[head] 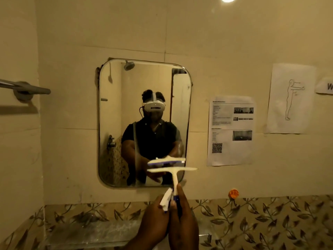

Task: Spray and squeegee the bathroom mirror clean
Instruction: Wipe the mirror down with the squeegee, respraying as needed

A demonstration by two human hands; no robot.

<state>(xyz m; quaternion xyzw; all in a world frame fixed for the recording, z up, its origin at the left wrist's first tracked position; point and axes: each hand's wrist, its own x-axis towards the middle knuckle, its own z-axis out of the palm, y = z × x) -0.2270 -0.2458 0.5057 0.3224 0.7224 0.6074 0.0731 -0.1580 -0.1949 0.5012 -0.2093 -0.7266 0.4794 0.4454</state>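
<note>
Squeegee (173, 173), handle gripped in closed right-hand fingers (182, 197) with the left hand (156, 213) closed alongside, blade above the fingers, long axis horizontal, at the mirror's (144, 98) lower right corner, glass contact unclear.

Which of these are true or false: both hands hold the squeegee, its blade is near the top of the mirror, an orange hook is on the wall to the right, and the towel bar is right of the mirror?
1. Both hands, left hand and right hand, hold the squeegee. True.
2. Its blade is near the top of the mirror. False: it is near the bottom edge.
3. An orange hook is on the wall to the right. True.
4. The towel bar is right of the mirror. False: it is on the left.
</note>
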